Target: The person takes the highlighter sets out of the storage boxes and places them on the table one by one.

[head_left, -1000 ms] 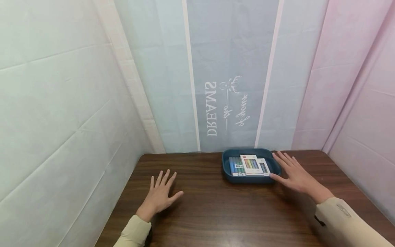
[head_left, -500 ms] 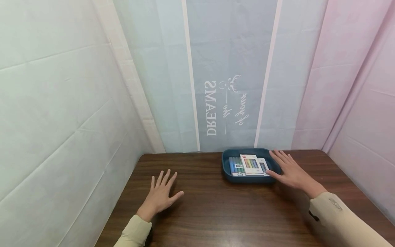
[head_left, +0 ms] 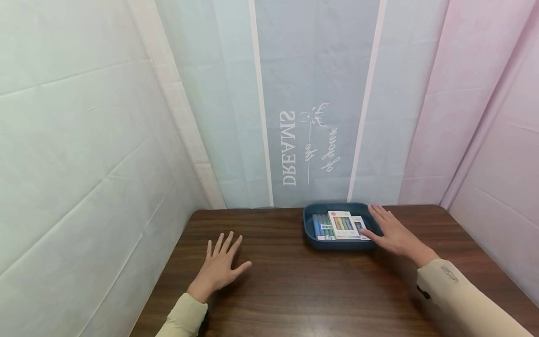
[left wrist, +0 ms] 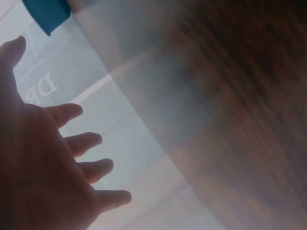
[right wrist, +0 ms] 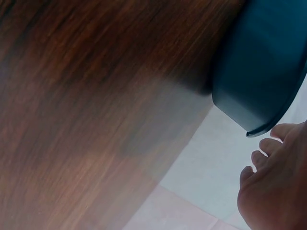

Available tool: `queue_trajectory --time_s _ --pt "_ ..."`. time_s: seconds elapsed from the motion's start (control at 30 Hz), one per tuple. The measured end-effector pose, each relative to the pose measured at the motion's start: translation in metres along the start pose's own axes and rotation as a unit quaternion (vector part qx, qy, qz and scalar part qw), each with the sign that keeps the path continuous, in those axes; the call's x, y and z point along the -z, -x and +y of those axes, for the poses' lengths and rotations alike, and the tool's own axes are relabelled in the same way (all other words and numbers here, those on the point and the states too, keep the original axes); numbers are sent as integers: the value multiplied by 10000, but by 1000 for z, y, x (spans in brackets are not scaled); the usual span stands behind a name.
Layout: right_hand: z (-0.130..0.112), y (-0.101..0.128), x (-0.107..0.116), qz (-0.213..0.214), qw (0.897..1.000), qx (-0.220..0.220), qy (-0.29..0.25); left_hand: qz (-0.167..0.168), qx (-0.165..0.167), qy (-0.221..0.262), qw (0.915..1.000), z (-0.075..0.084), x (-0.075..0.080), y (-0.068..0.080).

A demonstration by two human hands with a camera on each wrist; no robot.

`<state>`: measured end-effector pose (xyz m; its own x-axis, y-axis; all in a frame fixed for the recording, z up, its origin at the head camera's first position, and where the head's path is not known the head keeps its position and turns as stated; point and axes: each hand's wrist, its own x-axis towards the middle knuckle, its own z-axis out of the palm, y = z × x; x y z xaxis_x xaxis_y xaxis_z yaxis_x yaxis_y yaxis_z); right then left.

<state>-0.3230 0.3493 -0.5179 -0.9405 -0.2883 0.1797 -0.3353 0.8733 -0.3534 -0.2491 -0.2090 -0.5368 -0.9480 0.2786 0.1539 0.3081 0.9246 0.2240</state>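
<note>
Wood-grain brown covers the table [head_left: 294,290], which is boxed in by pale green sheeting on the left, a grey-blue sheet with mirrored lettering [head_left: 288,149] behind and pink sheeting on the right. Toward the left of the table the left hand [head_left: 220,269] lies flat on the wood, palm down, fingers straight and spread, holding nothing; the left wrist view shows the same splayed fingers [left wrist: 79,141]. Right of centre, at the far edge, sits a dark blue tray [head_left: 312,241] holding a pack of coloured pens [head_left: 322,226] and, just beside it, 2 white boxes [head_left: 346,224]. The right hand [head_left: 391,233] lies over the tray's right rim, fingers straight and loosely spread, thumb tip touching the right-most box; it grips nothing. Both sleeves are beige.
</note>
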Motion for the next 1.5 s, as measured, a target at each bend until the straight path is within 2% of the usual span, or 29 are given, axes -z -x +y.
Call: queue_trajectory --time_s 0.4,1.0,1.5 --pt "-4 -4 -1 -123 9998 -169 -9 -40 -79 -4 10000 1 10 0" --pt "-6 -8 2 -275 9992 -278 6 -328 10 -23 9995 6 19 1" --pt "0 -8 -7 -209 9995 -241 -22 -268 -12 -40 9996 4 11 0"
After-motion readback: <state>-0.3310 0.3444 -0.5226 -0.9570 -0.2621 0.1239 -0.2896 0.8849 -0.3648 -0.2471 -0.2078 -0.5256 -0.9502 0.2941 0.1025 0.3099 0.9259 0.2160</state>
